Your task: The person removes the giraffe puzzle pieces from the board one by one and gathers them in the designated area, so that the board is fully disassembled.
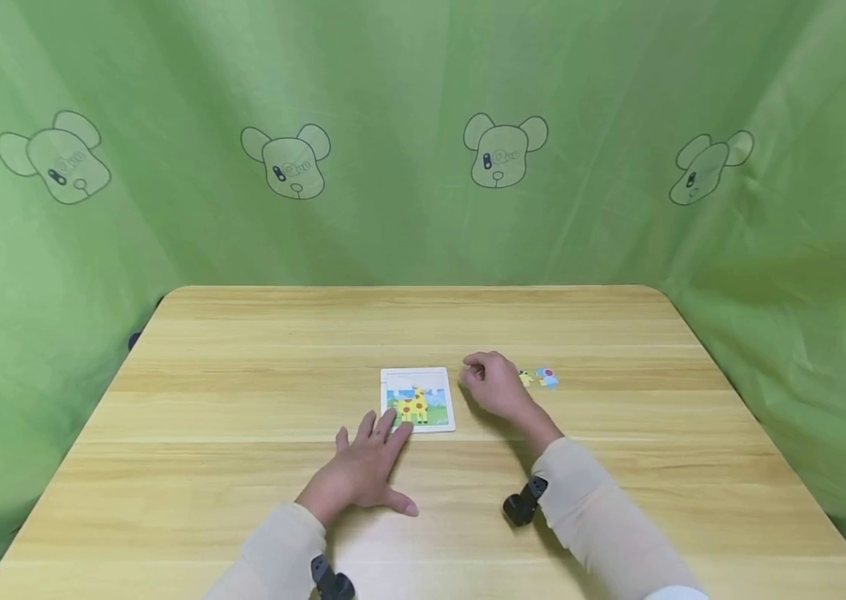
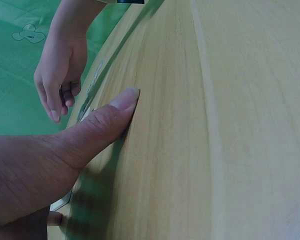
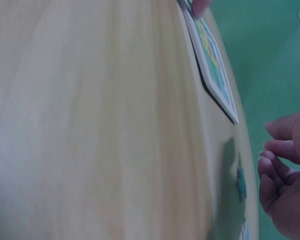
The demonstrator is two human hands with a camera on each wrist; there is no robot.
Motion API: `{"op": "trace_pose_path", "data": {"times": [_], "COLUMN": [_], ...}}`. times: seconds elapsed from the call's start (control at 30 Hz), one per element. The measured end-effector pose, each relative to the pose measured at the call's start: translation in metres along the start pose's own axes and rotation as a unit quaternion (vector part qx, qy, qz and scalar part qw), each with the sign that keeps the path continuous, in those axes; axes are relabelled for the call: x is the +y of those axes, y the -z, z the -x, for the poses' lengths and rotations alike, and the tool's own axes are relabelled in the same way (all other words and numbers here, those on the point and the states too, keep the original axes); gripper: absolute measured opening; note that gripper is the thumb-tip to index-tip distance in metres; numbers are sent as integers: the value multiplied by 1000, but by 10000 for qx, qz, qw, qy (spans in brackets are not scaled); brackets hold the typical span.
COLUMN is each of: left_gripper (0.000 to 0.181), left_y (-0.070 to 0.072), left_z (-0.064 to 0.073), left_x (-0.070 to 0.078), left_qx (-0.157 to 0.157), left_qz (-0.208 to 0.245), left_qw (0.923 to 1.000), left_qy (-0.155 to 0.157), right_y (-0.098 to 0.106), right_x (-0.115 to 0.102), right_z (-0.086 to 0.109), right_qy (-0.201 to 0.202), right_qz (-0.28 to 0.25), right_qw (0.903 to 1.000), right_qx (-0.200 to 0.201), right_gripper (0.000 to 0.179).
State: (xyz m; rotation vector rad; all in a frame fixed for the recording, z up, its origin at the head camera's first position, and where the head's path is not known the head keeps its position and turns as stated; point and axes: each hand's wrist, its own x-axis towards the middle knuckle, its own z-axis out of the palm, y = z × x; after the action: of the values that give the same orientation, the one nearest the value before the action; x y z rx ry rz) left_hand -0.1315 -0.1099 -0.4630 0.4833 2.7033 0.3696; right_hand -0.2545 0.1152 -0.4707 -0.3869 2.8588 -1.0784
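Observation:
A small square giraffe puzzle (image 1: 438, 412) in a white frame lies flat on the table; its upper strip shows pale. My left hand (image 1: 362, 467) is spread, its fingertips resting on the puzzle's lower left part and its thumb out to the side. Just right of the puzzle, my right hand (image 1: 493, 383) hovers with loosely curled fingers. In the right wrist view, no object shows between the fingers (image 3: 282, 150) of this hand. Beside it lie a yellow puzzle piece (image 1: 526, 378) and a blue puzzle piece (image 1: 547, 378) with a red spot. The right hand partly covers the yellow one.
The light wooden table (image 1: 242, 358) has rounded far corners. Green curtains (image 1: 392, 233) with printed mouse-like heads hang behind it and at both sides. Each sleeve carries a black wrist camera, one of them (image 1: 523, 502) on the right.

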Motion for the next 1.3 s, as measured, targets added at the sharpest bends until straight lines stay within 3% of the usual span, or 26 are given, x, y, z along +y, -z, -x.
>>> {"op": "trace_pose_path", "data": {"times": [0.6, 1.3], "left_gripper": [119, 117], "left_y": [0, 1], "left_z": [0, -1], "left_x": [0, 0], "left_qx": [-10, -36], "left_qz": [-68, -215], "left_qw": [10000, 9998], "left_qy": [3, -13], "right_y": [-25, -45], "right_x": [-29, -55], "right_z": [-1, -2], "right_qy": [36, 672], "right_qz": [-125, 106], "right_qw": [9985, 9912], "right_qx": [-525, -1138], "right_gripper": [32, 31]}}
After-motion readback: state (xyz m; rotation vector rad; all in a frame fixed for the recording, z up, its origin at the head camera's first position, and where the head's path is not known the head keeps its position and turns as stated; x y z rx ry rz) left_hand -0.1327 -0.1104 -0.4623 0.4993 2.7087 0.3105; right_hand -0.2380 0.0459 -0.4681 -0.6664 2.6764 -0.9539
